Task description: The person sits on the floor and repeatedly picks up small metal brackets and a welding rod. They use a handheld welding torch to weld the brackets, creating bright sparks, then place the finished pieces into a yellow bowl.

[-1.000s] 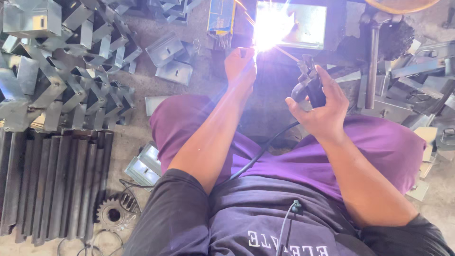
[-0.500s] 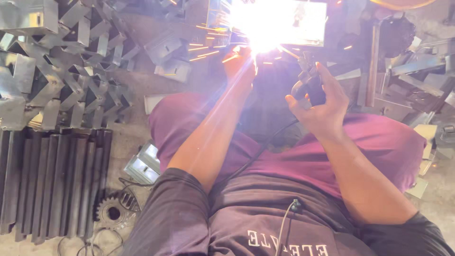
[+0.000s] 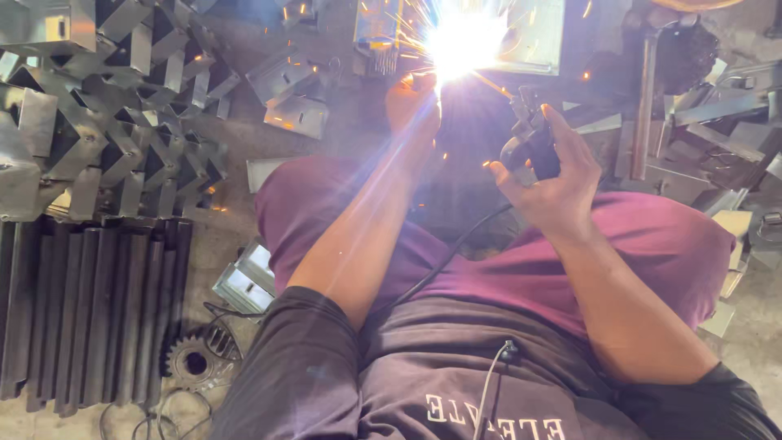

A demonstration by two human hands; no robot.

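Sparks (image 3: 464, 37) fly bright just past the left hand (image 3: 414, 106), which reaches up to the glare; I cannot tell if its grip is closed. The right hand (image 3: 554, 183) is wrapped tight around a black welding holder (image 3: 529, 134). Bent metal pieces (image 3: 114, 114) lie piled well off to the left.

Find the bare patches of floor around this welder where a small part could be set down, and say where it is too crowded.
Bare floor shows between the stacked metal brackets and the left knee, and at the far right edge beside the right knee. Crowded: the dark steel bars and gear at the left, and scrap metal at upper right. Sparks fill the space past the left hand.
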